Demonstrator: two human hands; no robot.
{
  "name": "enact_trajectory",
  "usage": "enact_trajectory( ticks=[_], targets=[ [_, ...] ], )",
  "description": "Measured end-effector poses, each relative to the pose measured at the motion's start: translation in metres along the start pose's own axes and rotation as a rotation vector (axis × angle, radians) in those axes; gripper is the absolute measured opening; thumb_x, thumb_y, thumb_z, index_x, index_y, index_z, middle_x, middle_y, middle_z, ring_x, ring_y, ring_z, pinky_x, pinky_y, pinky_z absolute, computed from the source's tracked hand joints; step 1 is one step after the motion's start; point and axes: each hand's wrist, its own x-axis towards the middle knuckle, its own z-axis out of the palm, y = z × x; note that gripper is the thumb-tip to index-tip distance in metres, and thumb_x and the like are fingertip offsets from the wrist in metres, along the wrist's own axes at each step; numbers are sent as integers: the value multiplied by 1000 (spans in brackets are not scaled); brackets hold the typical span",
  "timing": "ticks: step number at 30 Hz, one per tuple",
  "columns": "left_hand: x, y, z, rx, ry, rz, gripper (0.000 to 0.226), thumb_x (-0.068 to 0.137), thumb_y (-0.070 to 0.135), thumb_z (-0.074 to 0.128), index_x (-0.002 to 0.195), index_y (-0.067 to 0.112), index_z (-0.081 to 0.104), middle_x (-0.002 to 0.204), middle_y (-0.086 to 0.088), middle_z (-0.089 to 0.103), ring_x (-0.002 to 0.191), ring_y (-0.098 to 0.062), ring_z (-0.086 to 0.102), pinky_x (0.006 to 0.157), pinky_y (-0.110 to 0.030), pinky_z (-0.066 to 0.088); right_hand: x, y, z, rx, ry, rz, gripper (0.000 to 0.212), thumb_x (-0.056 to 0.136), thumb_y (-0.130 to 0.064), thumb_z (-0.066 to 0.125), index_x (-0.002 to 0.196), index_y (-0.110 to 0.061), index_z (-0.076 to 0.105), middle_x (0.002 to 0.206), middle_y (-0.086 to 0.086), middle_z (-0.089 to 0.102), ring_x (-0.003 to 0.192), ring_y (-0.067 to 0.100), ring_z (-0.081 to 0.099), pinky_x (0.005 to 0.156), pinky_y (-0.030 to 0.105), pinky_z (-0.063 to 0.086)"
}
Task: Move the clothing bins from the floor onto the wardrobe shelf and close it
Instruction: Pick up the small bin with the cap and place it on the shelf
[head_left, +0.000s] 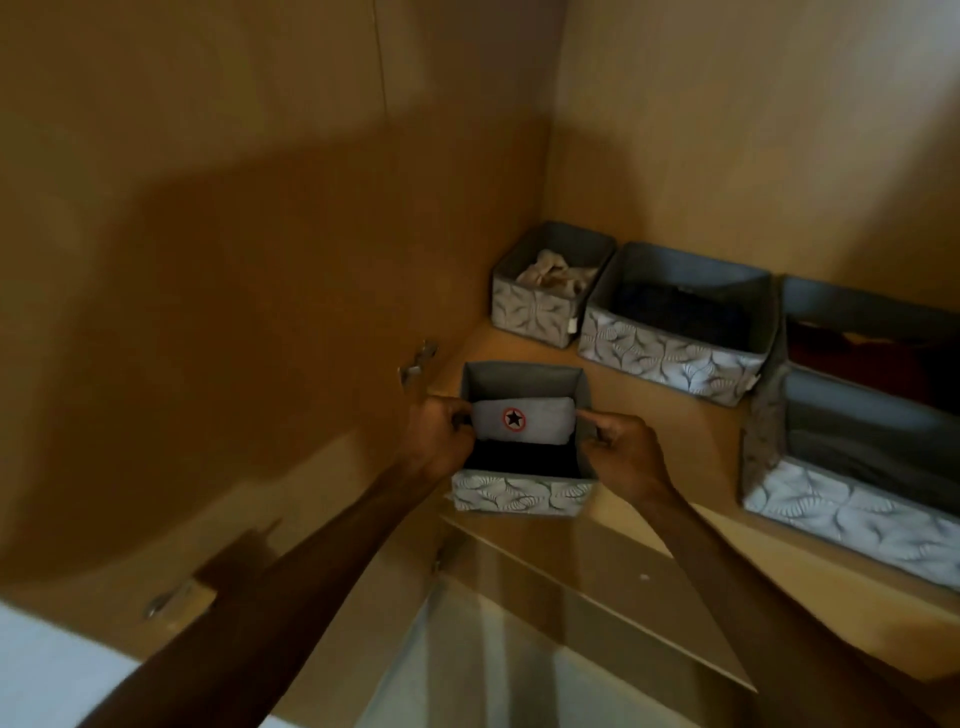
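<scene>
A small grey fabric bin (522, 496) with a leaf pattern sits at the front left of the wooden wardrobe shelf (670, 525). It holds a folded grey cloth with a star badge (522, 421) and a dark garment. My left hand (441, 439) grips the bin's left wall. My right hand (626, 452) grips its right wall. Both forearms reach in from the lower edge of the view.
Further bins stand on the shelf: a small one with beige cloth (540, 306) in the back corner, a wider one (670, 353) beside it, two large ones (852, 499) at the right. The open wardrobe door (208, 312) with hinges (418, 361) is at left.
</scene>
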Motion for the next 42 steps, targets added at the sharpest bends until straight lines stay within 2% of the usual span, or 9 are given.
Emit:
enact_trajectory(
  ticks=[3,6,9,12,15,19,22,28,42],
  targets=[
    [50,6,-1,121,-6,43,27,86,5,52,90,17,75,89,-7,74,84,-25,67,75,-33,55,39,-5,3,-56,-19,21,47,82,-8,55,123,-28,65,68,-9,65,79,17,65,72,25,45],
    [89,24,-8,256,-24,41,28,92,10,51,112,16,70,105,-10,71,97,-29,64,81,-34,50,78,-4,7,-102,1,71,38,82,-10,53,112,-26,71,101,6,73,96,29,66,77,30,49],
    [120,28,-7,242,-36,40,30,92,15,54,121,15,62,107,-14,68,95,-33,63,83,-41,53,104,-4,13,-12,37,198,27,79,-8,51,87,-23,72,90,5,71,87,31,67,74,34,52],
    [131,18,1,237,-59,73,25,92,24,55,113,14,65,104,-13,70,93,-30,65,80,-35,52,124,9,25,133,43,279,33,80,-20,50,107,-23,68,102,10,71,87,33,68,78,49,58],
    [124,2,16,305,28,212,43,97,40,45,132,17,56,134,-16,56,124,-33,51,96,-33,39,138,9,36,270,-8,297,44,80,-31,56,122,-22,60,114,12,68,94,29,68,78,50,59],
    [113,-23,31,464,72,244,72,92,58,25,148,14,36,157,-17,25,147,-36,15,118,-49,13,139,-13,41,407,-95,224,45,81,-15,71,125,-16,59,115,8,68,104,26,66,87,50,56],
    [102,-31,33,561,63,268,74,90,51,35,152,11,24,159,-22,14,147,-42,8,116,-59,18,134,-20,45,317,-171,139,73,78,-19,77,142,-15,44,124,10,61,116,27,59,98,45,51],
    [100,-37,31,643,-66,218,106,82,40,59,151,21,-19,158,-14,-24,146,-38,-16,116,-53,10,125,-13,58,106,-198,-118,53,81,-10,70,132,-12,56,122,3,62,111,17,59,98,34,49],
    [133,-25,14,526,-179,135,109,77,43,69,153,25,-7,160,-5,-23,148,-34,-13,118,-49,4,164,28,91,101,-183,-187,48,89,-39,48,137,-35,47,135,-8,58,126,8,52,102,38,49]
  ],
)
